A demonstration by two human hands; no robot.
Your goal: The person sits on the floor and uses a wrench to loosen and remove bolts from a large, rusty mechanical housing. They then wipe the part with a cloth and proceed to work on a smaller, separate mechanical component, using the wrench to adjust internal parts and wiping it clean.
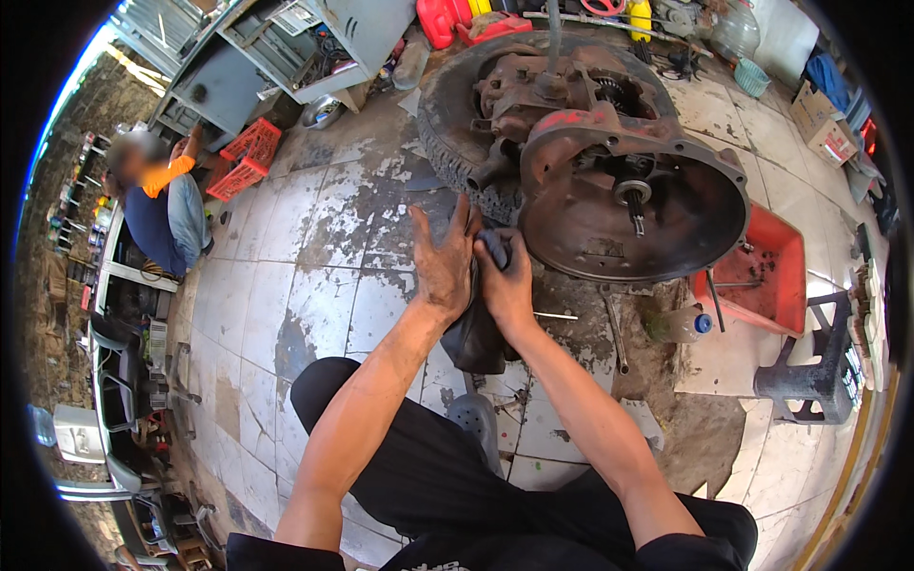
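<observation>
Holding a bunched dark cloth (474, 341) in the head view, the right grip (508, 284) is clamped on it near the middle of the frame, fingers curled round a wad at the top while the rest hangs below. Just beside it, the left grip (444, 271) is spread apart, fingers pointing up and palm turned toward the cloth; how much of the cloth touches that palm is hidden. Just above and to the right of both, from upper centre to right of centre, lies a rust-brown gearbox (519, 95), its round bell housing (586, 211) facing the lower right and a splined shaft (637, 211) standing out of the opening. A tyre (440, 124) shows behind it. Right of centre, a wrench (617, 333) lies on the tiled floor (249, 319), near a clear bottle with a blue cap (679, 325); past these are a red tray (788, 281) and a black plastic stool (821, 366). At lower centre, a grey clog (473, 425) shows beneath the cloth, beside a black-trousered leg (400, 447). At upper left, a co-worker (157, 224) in an orange-sleeved top sits low near a red plastic crate (245, 157), with grey metal cabinets (227, 90) above.
</observation>
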